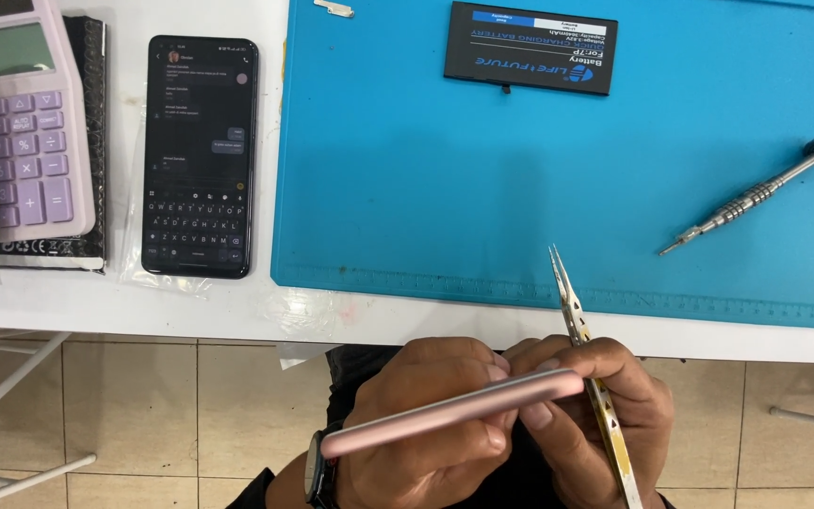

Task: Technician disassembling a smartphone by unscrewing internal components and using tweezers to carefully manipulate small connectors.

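Left hand: your left hand [426, 424] wraps the pink phone [454, 413], thumb along its near edge, fingers curled behind.
Right hand: your right hand [595, 415] pinches the phone's far end while clamping metal tweezers [588, 358] against the palm.
Phone: it lies edge-on between both hands, below the table's front edge.
Tweezers: the tips point up over the blue mat [482, 188].
Mat: a black battery [529, 47] and a screwdriver [756, 196] lie on it, well apart.
Beyond: a dark smartphone [200, 155] and a lilac calculator [21, 123] sit left of the mat.
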